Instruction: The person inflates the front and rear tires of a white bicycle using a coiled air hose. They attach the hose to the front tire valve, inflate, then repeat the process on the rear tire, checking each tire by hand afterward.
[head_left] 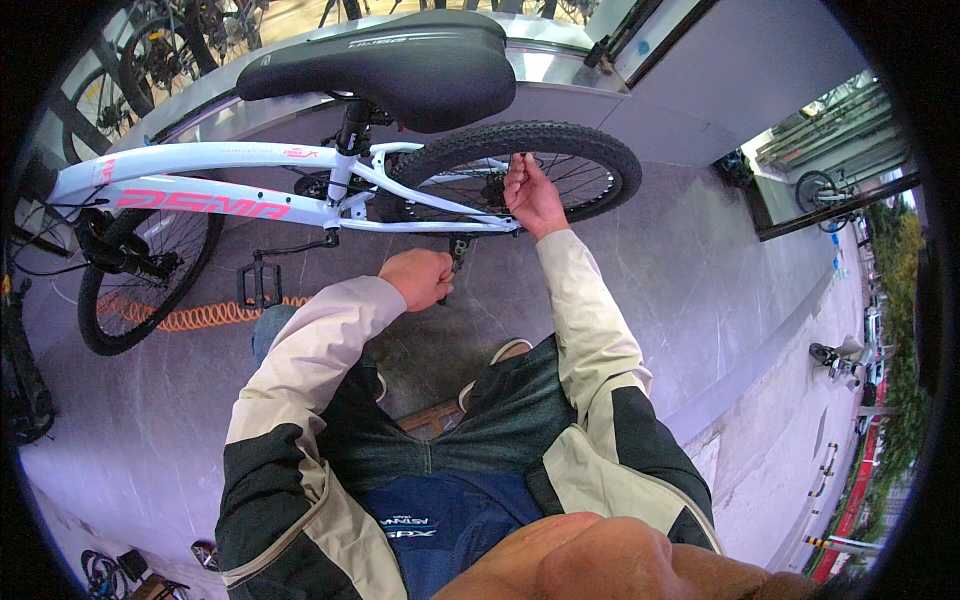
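Observation:
A white bicycle [230, 205] with pink lettering stands across the front of me, its front end to the left. My left hand [418, 279] is closed around a slim black part [459, 252], apparently a kickstand, below the rear of the frame. My right hand [535, 198] reaches over the frame's rear end to the rear wheel [610, 150]. Its thumb and fingers are pinched together among the spokes, just inside the rim. What lies between those fingertips is too small to make out. Above the frame sits the black saddle [400, 65].
An orange coiled hose [205, 316] lies on the grey tiled floor [690, 270] behind the black pedal [260, 284]. The front wheel [150, 285] is turned at the left. More bicycles [165, 60] stand beyond the glass. A grey panel [740, 70] rises at the right.

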